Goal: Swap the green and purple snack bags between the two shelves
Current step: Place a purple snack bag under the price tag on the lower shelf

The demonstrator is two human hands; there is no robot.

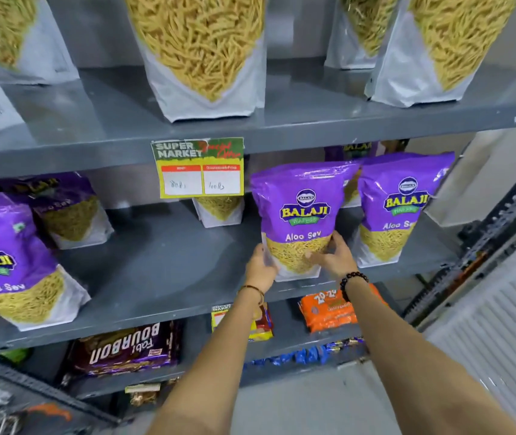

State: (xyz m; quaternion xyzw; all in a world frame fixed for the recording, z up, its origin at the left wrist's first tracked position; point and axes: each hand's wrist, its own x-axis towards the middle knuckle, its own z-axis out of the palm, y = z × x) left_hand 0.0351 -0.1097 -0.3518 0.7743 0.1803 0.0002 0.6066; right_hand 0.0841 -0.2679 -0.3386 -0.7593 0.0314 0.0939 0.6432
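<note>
From the head view, both hands grip one purple snack bag (302, 215) low down, the left hand (259, 266) wrapped around its lower left edge and the right hand (333, 255) around its lower right corner. Held by the base like this, the tall pouch stays upright with its label facing out. Its bottom sits at the front edge of the middle shelf (168, 246), just beside another purple bag (397, 208) to the right; whether it rests there or is lifted, I cannot tell. On the upper shelf (313, 117) stand pouches whose tops are cut off, so their colour stays unknown.
</note>
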